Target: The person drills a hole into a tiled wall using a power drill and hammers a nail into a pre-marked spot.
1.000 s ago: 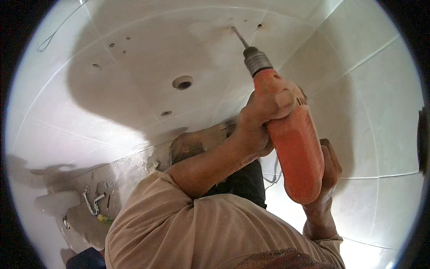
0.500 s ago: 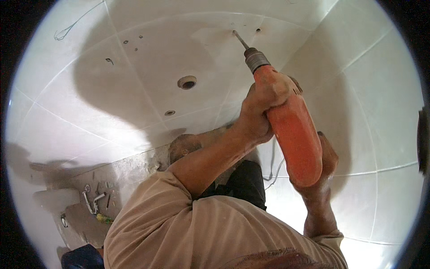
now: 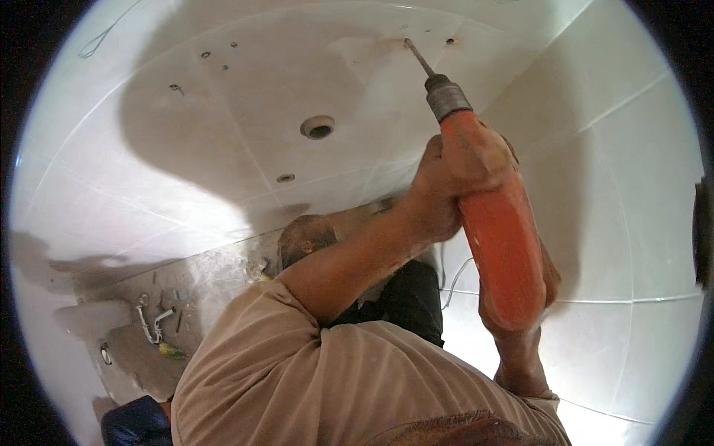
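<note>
An orange-red power drill (image 3: pixel 506 253) is held up against the light tiled wall (image 3: pixel 297 97). Its long thin bit (image 3: pixel 420 58) meets the tile just left of a dark drilled hole (image 3: pixel 450 41). My left hand (image 3: pixel 450 178) wraps round the front of the drill body, behind the grey chuck (image 3: pixel 448 99). Around the rear end, partly hidden by the drill, closes my right hand (image 3: pixel 550 282); the handle and trigger are out of sight.
A round pipe opening (image 3: pixel 317 128) and a smaller one (image 3: pixel 285 178) sit in the wall, with several small holes to their left. White pipe pieces (image 3: pixel 155 323) and other small items lie on the floor at left. A thin cable (image 3: pixel 455 282) hangs behind the drill.
The view has shifted a little, and the drill appears farther right, its rear end lower. Its bit tip stays at the same place on the tile, and both hands keep hold.
</note>
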`<state>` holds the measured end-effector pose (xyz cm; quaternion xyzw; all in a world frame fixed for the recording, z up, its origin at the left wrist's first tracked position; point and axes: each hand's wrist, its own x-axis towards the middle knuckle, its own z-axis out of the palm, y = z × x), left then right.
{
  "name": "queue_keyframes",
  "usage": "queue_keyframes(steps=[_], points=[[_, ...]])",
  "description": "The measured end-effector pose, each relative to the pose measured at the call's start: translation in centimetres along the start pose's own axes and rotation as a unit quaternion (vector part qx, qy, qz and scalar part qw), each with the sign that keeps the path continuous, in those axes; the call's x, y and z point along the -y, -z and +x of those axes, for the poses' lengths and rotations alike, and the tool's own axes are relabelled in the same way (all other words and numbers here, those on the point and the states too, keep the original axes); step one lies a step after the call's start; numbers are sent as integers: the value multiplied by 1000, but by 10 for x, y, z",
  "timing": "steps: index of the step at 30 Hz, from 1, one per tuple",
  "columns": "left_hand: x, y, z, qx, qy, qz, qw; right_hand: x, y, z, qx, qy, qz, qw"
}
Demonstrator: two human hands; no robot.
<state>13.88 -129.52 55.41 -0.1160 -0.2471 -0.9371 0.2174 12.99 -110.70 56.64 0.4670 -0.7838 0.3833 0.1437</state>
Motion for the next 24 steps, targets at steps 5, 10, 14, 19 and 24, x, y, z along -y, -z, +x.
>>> queue_keyframes(steps=[5,10,14,19,24], points=[[4,-4,9,3,5,-5,1000,-2,8,11,-30,19,-88,996],[-5,-6,5,-29,28,11,999,-12,-4,15,4,3,32,999],[-9,3,16,-8,3,51,999,-14,-12,-6,-40,-37,73,996],[-16,8,4,72,35,-10,997,1,-6,5,19,-1,41,999],[-10,35,-4,27,-10,32,999,-4,-27,-4,31,-33,24,999]])
